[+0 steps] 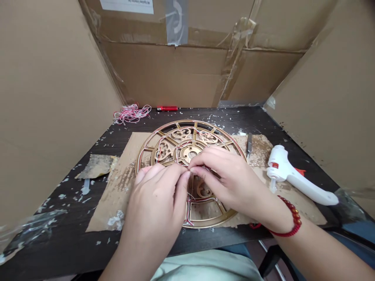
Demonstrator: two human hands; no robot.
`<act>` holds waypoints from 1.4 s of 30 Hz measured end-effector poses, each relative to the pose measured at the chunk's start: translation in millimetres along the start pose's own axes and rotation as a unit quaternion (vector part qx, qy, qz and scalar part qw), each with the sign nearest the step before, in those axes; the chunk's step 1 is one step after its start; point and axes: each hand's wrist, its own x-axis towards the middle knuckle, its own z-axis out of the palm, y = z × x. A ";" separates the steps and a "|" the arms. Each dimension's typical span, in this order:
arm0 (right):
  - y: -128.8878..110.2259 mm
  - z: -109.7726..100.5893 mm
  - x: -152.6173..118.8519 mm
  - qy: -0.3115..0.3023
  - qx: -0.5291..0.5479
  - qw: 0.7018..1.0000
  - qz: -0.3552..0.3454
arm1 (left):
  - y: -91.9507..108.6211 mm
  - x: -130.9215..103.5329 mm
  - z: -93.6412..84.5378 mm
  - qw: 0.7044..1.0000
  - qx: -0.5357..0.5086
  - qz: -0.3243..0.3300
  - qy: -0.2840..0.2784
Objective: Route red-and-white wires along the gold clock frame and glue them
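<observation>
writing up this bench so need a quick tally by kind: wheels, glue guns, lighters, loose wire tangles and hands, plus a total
Wheel: 1
Glue gun: 1
Lighter: 1
Wire tangle: 1
Hands, left hand and right hand: 2
Total: 6

1. A cardboard sheet lies on the desk.
2. The wheel frame lies on the sheet.
3. The glue gun is right of the wheel.
4. A slim tool lies between them.
5. Behind the wheel is a lighter.
6. Left of the lighter sits a wire bundle.
</observation>
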 end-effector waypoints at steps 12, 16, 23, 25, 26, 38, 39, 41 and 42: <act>8.1 19.0 -1.3 -0.020 -0.098 0.991 0.094 | 1.8 3.2 4.7 0.990 0.121 0.044 0.064; 6.5 19.5 0.3 -0.024 -0.108 0.990 0.085 | 2.1 3.3 5.5 0.984 0.156 0.058 0.067; 6.1 16.5 0.7 -0.013 -0.059 0.991 0.121 | 6.5 1.4 8.5 0.969 0.231 0.076 0.050; 6.9 17.1 1.1 -0.012 -0.046 0.990 0.131 | 8.3 1.4 8.5 0.965 0.243 0.087 0.046; 7.2 17.6 1.4 -0.011 -0.041 0.990 0.134 | 8.6 1.5 8.0 0.963 0.247 0.094 0.044; 7.7 17.6 0.1 -0.007 0.005 0.986 0.167 | 2.6 2.8 0.1 0.958 0.262 0.117 0.013; 7.7 17.5 0.0 -0.006 0.007 0.986 0.168 | 4.2 3.8 0.2 0.957 0.264 0.115 0.014; 7.5 17.5 0.1 -0.007 0.011 0.986 0.168 | 7.2 5.6 0.8 0.957 0.267 0.109 0.017; 7.4 17.5 0.2 -0.007 0.012 0.986 0.168 | 8.5 6.3 1.4 0.957 0.269 0.105 0.019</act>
